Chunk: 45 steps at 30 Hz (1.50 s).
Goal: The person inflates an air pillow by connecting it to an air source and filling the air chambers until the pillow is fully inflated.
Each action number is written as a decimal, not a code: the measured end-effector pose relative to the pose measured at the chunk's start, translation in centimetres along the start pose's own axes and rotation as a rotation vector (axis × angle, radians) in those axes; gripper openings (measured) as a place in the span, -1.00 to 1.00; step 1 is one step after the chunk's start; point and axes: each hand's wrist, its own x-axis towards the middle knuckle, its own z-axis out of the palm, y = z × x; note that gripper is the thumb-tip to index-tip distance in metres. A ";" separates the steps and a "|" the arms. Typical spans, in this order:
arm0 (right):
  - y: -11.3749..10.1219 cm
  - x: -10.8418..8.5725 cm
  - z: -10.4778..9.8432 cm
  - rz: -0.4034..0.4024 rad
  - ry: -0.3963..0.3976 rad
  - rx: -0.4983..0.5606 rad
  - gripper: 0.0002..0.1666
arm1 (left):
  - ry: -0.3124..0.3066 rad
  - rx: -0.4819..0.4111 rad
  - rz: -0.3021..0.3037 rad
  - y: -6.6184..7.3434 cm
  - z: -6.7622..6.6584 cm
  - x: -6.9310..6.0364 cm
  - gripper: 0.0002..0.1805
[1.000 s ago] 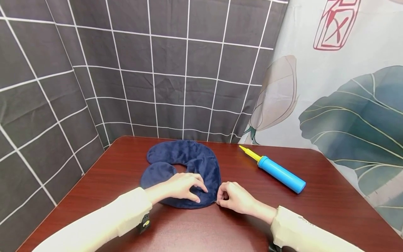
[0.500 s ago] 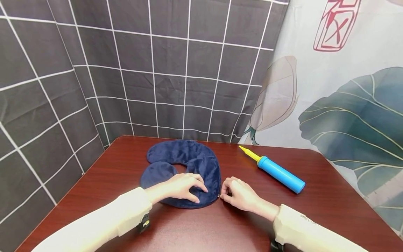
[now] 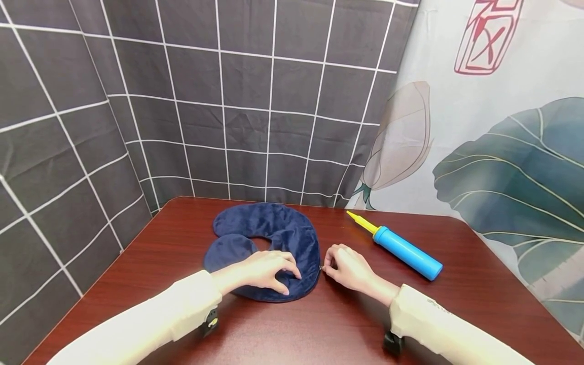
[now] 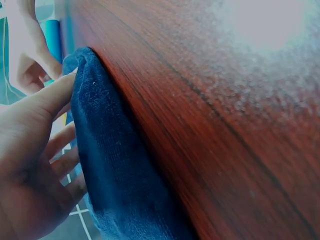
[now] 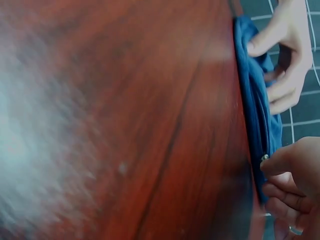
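A navy plush U-shaped neck pillow [image 3: 298, 233] lies flat on the table. On its near part rests my left hand [image 3: 264, 268], fingers spread and slightly bent, pressing the fabric. In the left wrist view the thumb lies along the near edge of the pillow [image 4: 107, 135]. Just off the pillow's right edge, my right hand [image 3: 350, 268] pinches a small metal zipper pull [image 5: 265, 158] between thumb and finger. A seam slit runs along the pillow's side in the right wrist view. The fingertips of the right hand partly cover the pull.
A light blue hand pump [image 3: 408, 251] with a yellow nozzle [image 3: 362, 221] lies to the right on the reddish-brown wooden table [image 3: 292, 334]. A dark grid-patterned cloth [image 3: 246, 126] hangs behind, and a white printed curtain [image 3: 442, 152] hangs at the right.
My right hand has slid away from me along the pillow's right edge, with the zipper pull in its pinch. The left hand and the pillow have stayed in place.
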 end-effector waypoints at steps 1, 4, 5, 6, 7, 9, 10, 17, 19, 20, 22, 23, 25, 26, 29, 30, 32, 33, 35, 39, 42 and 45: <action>0.1 0.1 0.0 0.009 0.002 0.003 -0.74 | -0.001 0.002 0.002 0.0 0.0 0.0 -0.59; 0.3 0.5 0.0 0.015 -0.011 0.023 -0.74 | -0.008 0.003 0.006 0.0 0.0 0.0 -0.59; 0.4 0.6 0.0 0.005 -0.016 0.036 -0.75 | -0.012 0.001 0.006 -0.1 0.0 0.0 -0.59; 0.5 0.7 0.0 -0.010 -0.020 0.057 -0.75 | -0.015 0.000 0.007 -0.1 0.0 0.0 -0.59; 0.6 0.7 0.0 -0.033 -0.025 0.085 -0.75 | -0.019 -0.002 0.010 -0.2 0.0 0.0 -0.59; 0.7 0.9 0.0 -0.078 -0.041 0.149 -0.77 | -0.024 -0.002 0.018 -0.4 0.0 -0.1 -0.59; 0.8 0.9 0.1 -0.098 -0.049 0.182 -0.77 | -0.025 -0.004 0.023 -0.4 0.0 -0.2 -0.58; 0.7 0.7 0.1 -0.167 -0.113 0.309 -0.82 | -0.030 -0.018 0.058 -1.1 0.0 -0.6 -0.57; 0.5 0.6 0.1 -0.169 -0.126 0.316 -0.84 | -0.037 -0.021 0.062 -1.2 0.0 -0.8 -0.56; 0.5 0.6 0.1 -0.167 -0.131 0.318 -0.85 | -0.041 -0.023 0.065 -1.2 0.0 -0.9 -0.56; 0.4 0.5 0.0 -0.164 -0.138 0.314 -0.85 | -0.048 -0.027 0.076 -1.3 -0.1 -1.0 -0.55; 0.3 0.5 0.0 -0.162 -0.141 0.312 -0.86 | -0.049 -0.029 0.084 -1.4 -0.1 -1.1 -0.55; 0.3 0.5 -0.1 -0.160 -0.144 0.308 -0.85 | -0.047 -0.029 0.102 -1.4 -0.2 -1.2 -0.54; 0.3 0.4 -0.1 -0.160 -0.144 0.307 -0.85 | -0.046 -0.031 0.109 -1.4 -0.2 -1.3 -0.54; 0.2 0.5 -0.2 -0.155 -0.133 0.294 -0.84 | -0.050 -0.032 0.112 -1.5 -0.2 -1.4 -0.54; 0.2 0.5 -0.2 -0.150 -0.125 0.286 -0.84 | -0.051 -0.033 0.109 -1.5 -0.2 -1.4 -0.54; 0.1 0.7 -0.2 -0.133 -0.108 0.268 -0.83 | -0.054 -0.041 0.100 -1.6 -0.2 -1.5 -0.54; 0.1 0.8 -0.2 -0.123 -0.100 0.256 -0.83 | -0.055 -0.044 0.096 -1.6 -0.2 -1.5 -0.54; 0.1 0.9 -0.2 -0.097 -0.089 0.234 -0.83 | -0.051 -0.049 0.099 -1.6 -0.2 -1.5 -0.54; 0.1 1.2 -0.2 -0.064 -0.086 0.215 -0.83 | -0.052 -0.081 0.103 -1.5 -0.3 -1.5 -0.55; 0.1 1.3 -0.2 -0.067 -0.094 0.226 -0.83 | -0.065 -0.140 0.090 -1.2 -0.6 -1.3 -0.58; 0.1 1.3 -0.1 -0.087 -0.099 0.243 -0.83 | -0.056 -0.181 0.078 -0.7 -1.0 -1.1 -0.60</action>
